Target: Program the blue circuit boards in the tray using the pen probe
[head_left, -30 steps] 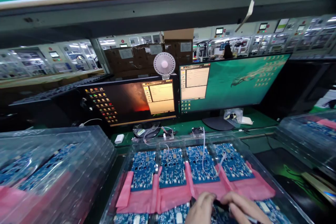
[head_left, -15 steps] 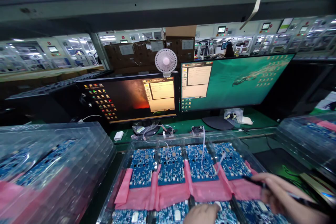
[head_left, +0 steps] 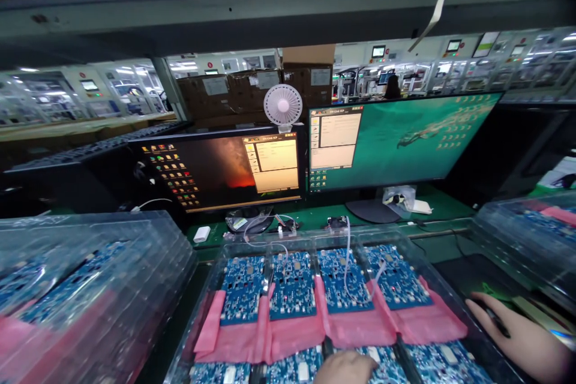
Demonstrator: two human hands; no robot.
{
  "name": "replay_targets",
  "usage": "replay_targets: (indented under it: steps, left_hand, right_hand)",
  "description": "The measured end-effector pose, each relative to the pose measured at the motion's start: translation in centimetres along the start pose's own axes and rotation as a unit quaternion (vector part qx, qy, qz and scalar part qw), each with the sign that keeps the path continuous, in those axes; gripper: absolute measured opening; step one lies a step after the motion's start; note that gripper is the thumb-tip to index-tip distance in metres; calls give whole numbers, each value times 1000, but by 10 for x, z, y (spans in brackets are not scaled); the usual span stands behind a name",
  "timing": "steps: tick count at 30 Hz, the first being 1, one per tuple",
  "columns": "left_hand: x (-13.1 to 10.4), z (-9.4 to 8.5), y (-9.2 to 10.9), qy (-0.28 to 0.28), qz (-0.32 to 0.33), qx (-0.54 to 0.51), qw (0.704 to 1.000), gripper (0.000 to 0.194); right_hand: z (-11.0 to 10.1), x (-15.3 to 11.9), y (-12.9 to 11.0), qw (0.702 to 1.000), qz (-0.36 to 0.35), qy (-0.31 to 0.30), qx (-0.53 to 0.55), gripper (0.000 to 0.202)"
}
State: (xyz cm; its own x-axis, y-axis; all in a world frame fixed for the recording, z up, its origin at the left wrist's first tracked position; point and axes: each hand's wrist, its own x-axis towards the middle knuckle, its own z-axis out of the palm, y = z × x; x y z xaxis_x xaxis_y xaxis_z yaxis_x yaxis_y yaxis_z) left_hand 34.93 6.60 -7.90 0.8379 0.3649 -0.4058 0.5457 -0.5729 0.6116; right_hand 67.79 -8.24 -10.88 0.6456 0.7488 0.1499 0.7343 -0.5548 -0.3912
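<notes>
My right hand is at the right, beyond the edge of the clear plastic tray. Its fingers are bent around a black pen-like tool, partly hidden by the hand. At the bottom edge my left hand lies over the near row of boards in the tray, its fingers mostly hidden. Blue circuit boards fill the tray in two rows, with pink sheet between them. Thin pale cables run from small devices behind the tray to the second and fourth far boards.
Two monitors stand behind the tray, a white fan above them. Stacked clear trays holding boards are at the left, another clear tray at the right. A dark mat lies near my right hand. A shelf spans overhead.
My right hand has moved right and away from the boards, with the black pen-like tool. A red light now shows on the second far board. My left hand is nearly still.
</notes>
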Motion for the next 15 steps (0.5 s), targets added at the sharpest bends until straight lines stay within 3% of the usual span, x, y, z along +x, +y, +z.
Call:
replay_targets:
  steps: [2, 4, 15]
  left_hand:
    - [1, 0, -1, -3, 2, 2, 1000, 36]
    - [2, 0, -1, -6, 2, 2, 1000, 36]
    - [0, -2, 2, 3, -3, -4, 1000, 36]
  right_hand:
    - [-3, 0, -1, 997, 27, -65, 12, 49]
    - [-7, -1, -3, 995, 45, -86, 7, 53]
    - [-11, -2, -14, 998, 28, -54, -11, 51]
